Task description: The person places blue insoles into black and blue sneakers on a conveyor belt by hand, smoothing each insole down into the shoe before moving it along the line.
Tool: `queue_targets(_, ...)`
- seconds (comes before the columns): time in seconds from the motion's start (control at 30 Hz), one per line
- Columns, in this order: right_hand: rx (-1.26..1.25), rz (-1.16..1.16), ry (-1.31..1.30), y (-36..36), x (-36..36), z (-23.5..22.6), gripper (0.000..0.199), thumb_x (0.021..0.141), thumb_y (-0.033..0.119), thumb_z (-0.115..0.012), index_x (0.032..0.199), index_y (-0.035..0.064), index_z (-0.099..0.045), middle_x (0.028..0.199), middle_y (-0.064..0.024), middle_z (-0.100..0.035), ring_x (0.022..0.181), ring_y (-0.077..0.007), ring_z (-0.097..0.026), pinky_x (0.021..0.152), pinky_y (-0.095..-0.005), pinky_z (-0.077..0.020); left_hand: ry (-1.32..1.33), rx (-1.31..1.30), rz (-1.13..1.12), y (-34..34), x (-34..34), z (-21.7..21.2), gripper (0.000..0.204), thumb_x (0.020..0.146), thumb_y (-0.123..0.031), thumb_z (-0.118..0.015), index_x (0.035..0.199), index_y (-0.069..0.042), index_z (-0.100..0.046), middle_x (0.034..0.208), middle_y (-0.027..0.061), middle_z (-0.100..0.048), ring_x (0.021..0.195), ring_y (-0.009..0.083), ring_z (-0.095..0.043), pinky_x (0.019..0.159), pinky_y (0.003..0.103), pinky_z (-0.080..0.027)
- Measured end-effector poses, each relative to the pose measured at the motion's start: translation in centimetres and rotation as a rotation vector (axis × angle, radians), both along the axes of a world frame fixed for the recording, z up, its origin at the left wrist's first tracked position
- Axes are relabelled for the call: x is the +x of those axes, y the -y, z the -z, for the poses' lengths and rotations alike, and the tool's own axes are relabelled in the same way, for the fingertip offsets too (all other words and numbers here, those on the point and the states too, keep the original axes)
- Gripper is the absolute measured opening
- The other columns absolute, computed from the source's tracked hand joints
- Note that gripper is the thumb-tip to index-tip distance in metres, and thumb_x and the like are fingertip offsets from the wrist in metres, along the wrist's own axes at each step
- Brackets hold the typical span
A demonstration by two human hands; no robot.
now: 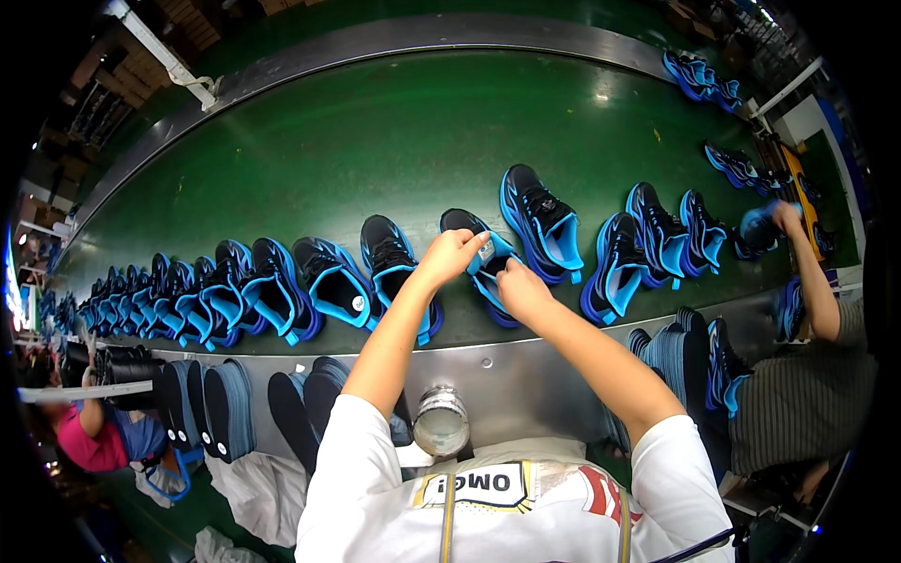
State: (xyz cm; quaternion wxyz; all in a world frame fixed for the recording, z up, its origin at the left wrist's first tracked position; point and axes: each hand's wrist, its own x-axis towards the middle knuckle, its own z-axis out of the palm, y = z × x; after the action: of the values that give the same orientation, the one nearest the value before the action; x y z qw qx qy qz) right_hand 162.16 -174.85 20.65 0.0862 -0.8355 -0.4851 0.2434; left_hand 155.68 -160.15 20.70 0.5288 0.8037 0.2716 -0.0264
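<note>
A black and blue sneaker lies on the green belt in front of me, toe pointing away. My left hand pinches its tongue, where a small pale label shows. My right hand is curled at the shoe's opening, its fingertips down inside and hidden, so what they grip cannot be made out. Just left stands another sneaker, partly behind my left forearm. To the right, close by, sits a sneaker with a pale inside.
A long row of sneakers runs left along the green belt. Stacked black insoles rest on the metal ledge, beside a metal can. At right a co-worker's arm reaches over shoes; another person is at far left.
</note>
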Motion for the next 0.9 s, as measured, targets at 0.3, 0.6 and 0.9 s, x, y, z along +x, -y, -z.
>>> queue_targets(0.3,-0.294,-0.100,-0.009,0.6,0.0,-3.1,0.034,0.063,0.029,-0.064,0.078,-0.0007,-0.059,0.086,-0.0182,-0.055,0.081,-0.0295,-0.054,0.071,-0.0350,-0.0454,0.115,-0.102,-0.275,2.2,-0.2,0.8,0.048,0.074,-0.041,-0.057,0.076,0.007,-0.057,0.055,0.0082,-0.053,0.054,0.0118,-0.049,0.049,0.027,-0.039)
queue_targets(0.6,-0.012,-0.271,0.233,0.1,-0.5,1.7,0.013,0.068,0.008,-0.050,0.071,0.0005,-0.060,0.081,-0.0157,-0.055,0.077,-0.0263,-0.055,0.065,-0.0323,-0.0476,0.166,-0.195,-0.304,2.9,-0.6,1.4,0.040,0.077,-0.035,-0.056,0.072,0.005,-0.056,0.050,0.0007,-0.044,0.049,0.0061,-0.038,0.042,0.024,-0.030)
queue_targets(0.9,-0.493,-0.497,0.313,-1.4,-0.3,2.3,0.021,0.076,0.016,-0.048,0.088,0.0067,-0.063,0.099,-0.0104,-0.053,0.092,-0.0228,-0.048,0.073,-0.0281,-0.0409,0.115,0.025,-0.240,3.1,-1.0,2.1,0.041,0.083,-0.036,-0.047,0.067,0.002,-0.052,0.050,0.0027,-0.040,0.051,0.0075,-0.036,0.046,0.026,-0.032)
